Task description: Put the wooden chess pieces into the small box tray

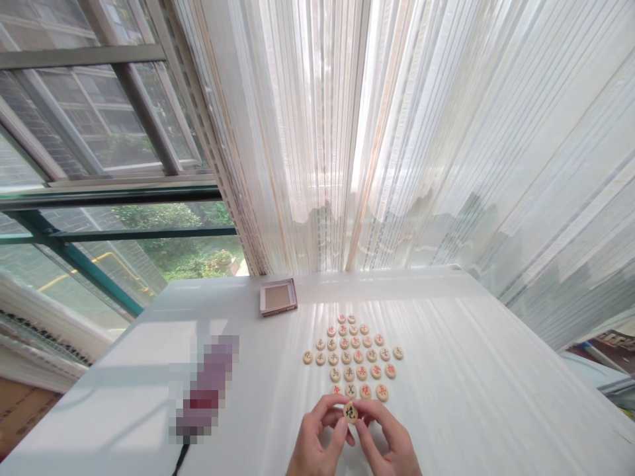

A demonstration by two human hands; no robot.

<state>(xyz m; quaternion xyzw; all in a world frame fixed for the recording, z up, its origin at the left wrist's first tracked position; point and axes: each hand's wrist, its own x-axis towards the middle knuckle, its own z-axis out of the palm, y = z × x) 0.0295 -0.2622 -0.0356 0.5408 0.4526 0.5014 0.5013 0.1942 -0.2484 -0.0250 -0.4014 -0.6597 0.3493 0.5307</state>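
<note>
Between the fingertips of my left hand [320, 436] and my right hand [387, 437] is a round wooden Chinese chess piece [350, 412] with a black character facing up. Both hands pinch it from opposite sides at the near part of the table. Just beyond my fingers lie many more round pieces in rows, some with red characters, some with black. The nearest row includes a red-marked piece [381, 392] and a black-marked piece [350, 390]. My left fingers partly cover another red-marked piece [336, 391].
The pieces lie on a white table [238, 396]. An open shallow box [278, 297] stands near the far edge. At left is a blurred-out purple object [208, 387] with a black cord [181, 457]. Behind the table hang pale curtains [322, 132] beside a window [99, 119].
</note>
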